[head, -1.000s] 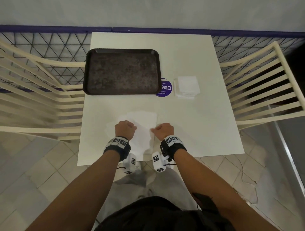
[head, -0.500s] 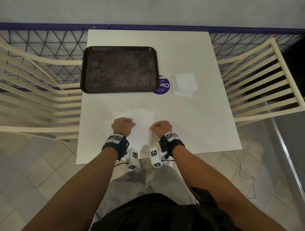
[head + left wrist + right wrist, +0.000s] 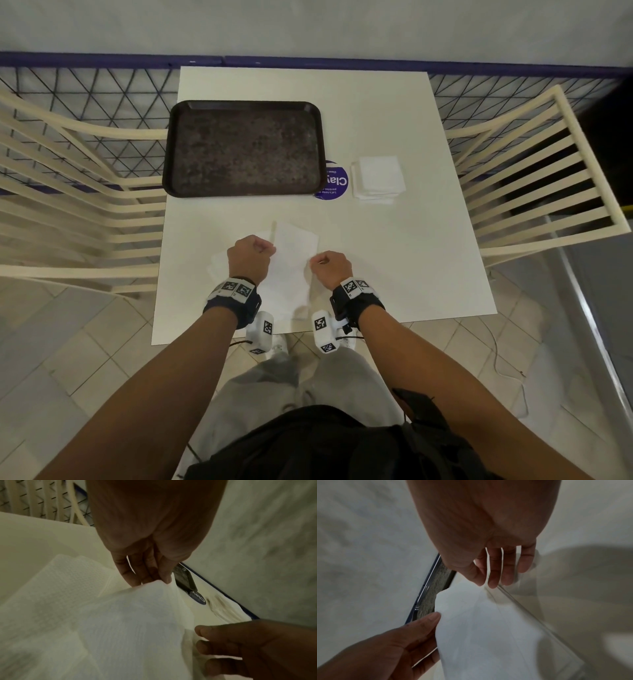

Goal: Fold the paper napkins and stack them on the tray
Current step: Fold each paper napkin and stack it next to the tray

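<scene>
A thin white napkin (image 3: 291, 260) hangs between my two hands above the near middle of the white table (image 3: 394, 246). My left hand (image 3: 267, 248) pinches its left edge, which the left wrist view shows as fingertips (image 3: 150, 580) closed on the paper (image 3: 128, 622). My right hand (image 3: 317, 262) pinches the right edge (image 3: 489, 582). More white napkin (image 3: 217, 265) lies flat on the table under my left hand. The dark brown tray (image 3: 243, 149) sits bare at the far left. A stack of white napkins (image 3: 376, 178) lies to its right.
A round purple sticker (image 3: 334, 183) is on the table between tray and stack. Cream slatted chairs stand at the left (image 3: 68, 192) and right (image 3: 541, 178) of the table. A blue-railed mesh fence (image 3: 102, 96) runs behind it.
The napkin between my hands has come up off the table a little. Both hands keep their pinch and have shifted slightly forward.
</scene>
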`<state>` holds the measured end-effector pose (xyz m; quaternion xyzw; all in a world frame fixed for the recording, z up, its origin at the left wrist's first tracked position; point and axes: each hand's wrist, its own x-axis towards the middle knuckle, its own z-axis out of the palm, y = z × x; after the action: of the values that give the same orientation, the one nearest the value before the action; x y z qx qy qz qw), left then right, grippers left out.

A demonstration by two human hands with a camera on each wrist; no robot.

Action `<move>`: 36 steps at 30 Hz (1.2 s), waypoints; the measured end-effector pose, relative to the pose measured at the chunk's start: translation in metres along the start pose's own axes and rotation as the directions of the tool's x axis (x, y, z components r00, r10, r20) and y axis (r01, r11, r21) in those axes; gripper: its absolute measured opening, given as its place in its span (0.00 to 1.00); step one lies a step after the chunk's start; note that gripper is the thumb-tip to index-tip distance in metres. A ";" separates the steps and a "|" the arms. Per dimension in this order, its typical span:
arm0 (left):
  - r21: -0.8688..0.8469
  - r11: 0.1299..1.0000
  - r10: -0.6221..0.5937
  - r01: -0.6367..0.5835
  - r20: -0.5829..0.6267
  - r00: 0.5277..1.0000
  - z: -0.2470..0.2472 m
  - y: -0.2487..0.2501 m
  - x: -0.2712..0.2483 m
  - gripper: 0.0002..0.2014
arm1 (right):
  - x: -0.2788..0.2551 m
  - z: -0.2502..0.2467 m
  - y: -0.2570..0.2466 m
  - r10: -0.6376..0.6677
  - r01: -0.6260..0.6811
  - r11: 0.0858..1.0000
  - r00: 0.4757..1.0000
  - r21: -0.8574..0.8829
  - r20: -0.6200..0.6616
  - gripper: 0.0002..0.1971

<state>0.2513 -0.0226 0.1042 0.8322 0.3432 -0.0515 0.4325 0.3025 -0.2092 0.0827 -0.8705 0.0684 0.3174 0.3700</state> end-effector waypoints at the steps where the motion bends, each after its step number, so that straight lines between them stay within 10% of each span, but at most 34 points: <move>1: 0.004 1.000 -0.005 0.005 -0.004 1.000 0.001 -0.001 0.000 0.02 | 0.000 0.001 0.001 -0.003 0.003 1.000 1.000 -0.004 0.007 0.09; 23: -0.269 0.963 0.045 -0.027 0.063 0.997 0.010 -0.009 -0.003 0.11 | 0.008 0.016 0.003 0.006 -0.020 0.981 0.997 0.195 0.074 0.18; 36: -0.554 0.801 -0.108 0.226 0.238 0.965 0.003 -0.009 0.001 0.17 | 0.013 0.010 -0.001 0.058 -0.089 0.934 0.993 0.345 0.100 0.19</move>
<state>0.2472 -0.0207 0.0961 0.6193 0.3709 -0.0645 0.6890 0.3078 -0.1999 0.0705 -0.7730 0.1394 0.3521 0.5089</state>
